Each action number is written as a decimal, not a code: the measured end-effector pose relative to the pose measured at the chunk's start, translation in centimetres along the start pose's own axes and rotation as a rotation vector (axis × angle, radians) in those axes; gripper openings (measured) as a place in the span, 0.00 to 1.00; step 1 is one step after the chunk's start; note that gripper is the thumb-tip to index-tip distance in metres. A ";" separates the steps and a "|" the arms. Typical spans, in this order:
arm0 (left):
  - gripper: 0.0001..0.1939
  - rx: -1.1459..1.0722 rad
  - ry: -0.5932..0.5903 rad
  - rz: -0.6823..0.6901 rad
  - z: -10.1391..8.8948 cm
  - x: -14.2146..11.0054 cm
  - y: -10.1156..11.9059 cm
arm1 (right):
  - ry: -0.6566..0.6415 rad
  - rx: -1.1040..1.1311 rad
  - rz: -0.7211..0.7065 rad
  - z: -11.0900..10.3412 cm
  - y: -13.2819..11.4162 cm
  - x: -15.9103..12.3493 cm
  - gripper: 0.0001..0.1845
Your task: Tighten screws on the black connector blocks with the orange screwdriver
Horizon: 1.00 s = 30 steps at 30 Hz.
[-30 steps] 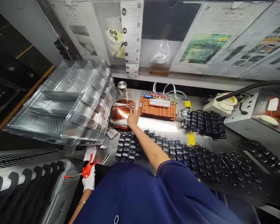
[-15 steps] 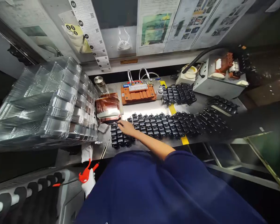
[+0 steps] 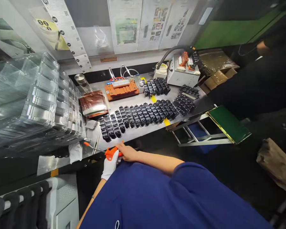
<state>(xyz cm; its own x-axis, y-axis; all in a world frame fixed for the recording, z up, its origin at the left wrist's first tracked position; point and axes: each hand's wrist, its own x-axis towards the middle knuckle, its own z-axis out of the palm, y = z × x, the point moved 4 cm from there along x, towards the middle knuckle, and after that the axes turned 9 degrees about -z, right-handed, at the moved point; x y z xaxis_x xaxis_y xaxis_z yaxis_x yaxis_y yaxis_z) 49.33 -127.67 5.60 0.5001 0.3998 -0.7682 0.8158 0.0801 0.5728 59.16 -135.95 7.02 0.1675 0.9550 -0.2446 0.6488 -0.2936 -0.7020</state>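
A red-orange air blow gun [image 3: 111, 153] is in front of my body at the bench's near edge, its thin nozzle pointing left to an orange tip. My left hand [image 3: 109, 167], in a white glove, is closed around it. My bare right hand [image 3: 128, 152] reaches the gun's right end, fingers bent against it; the fingertips are partly hidden. Just beyond my hands, rows of glossy black moulded parts [image 3: 143, 114] run along the bench. Tweezers [image 3: 96, 143] lie left of the rows, near the nozzle.
Stacked clear plastic trays [image 3: 43, 98] fill the left. Behind the rows are reddish-brown sheets [image 3: 92, 103], an orange fixture [image 3: 121, 89] and a grey box [image 3: 183, 71]. A white glove [image 3: 75, 152] hangs over the front edge. A green-topped step stool [image 3: 228, 124] stands right; a person [image 3: 264, 73] is beyond.
My right hand has left the black parts and come down to the blow gun. My left hand has raised the gun rightward towards it. The view has swung to the right.
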 end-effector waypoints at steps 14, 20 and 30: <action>0.45 0.582 0.714 0.068 0.4 13.1 18.1 | 0.118 -0.146 0.667 -20.4 10.4 -22.2 0.39; 0.48 0.628 0.902 0.068 3.3 13.9 18.0 | 0.168 -0.134 0.759 -24.1 16.2 -28.9 0.38; 0.32 1.037 0.551 0.642 17.3 14.0 26.5 | 0.157 -0.001 0.788 -26.8 21.0 -30.7 0.38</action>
<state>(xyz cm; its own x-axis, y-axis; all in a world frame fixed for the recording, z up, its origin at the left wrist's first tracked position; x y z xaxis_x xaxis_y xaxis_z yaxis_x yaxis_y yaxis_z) 83.01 -135.69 5.09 0.8940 0.4386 -0.0917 0.4471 -0.8867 0.1176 87.56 -170.37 17.70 0.6790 0.4616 -0.5708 0.2966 -0.8838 -0.3619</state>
